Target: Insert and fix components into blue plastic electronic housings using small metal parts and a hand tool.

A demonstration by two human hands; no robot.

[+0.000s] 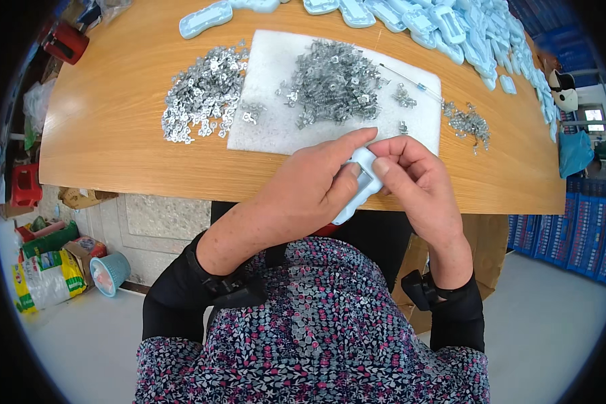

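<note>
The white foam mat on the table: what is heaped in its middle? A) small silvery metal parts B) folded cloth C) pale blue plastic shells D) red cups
A: the white foam mat carries a heap of small silvery metal parts, while the pale blue plastic shells lie along the table's far edge.

- wooden table (114, 128), rounded edge
- white foam mat (269, 135) in the middle
- loose metal clips (202, 94) heaped left of it
- pale blue plastic housings (464, 34) piled along the far side
</note>
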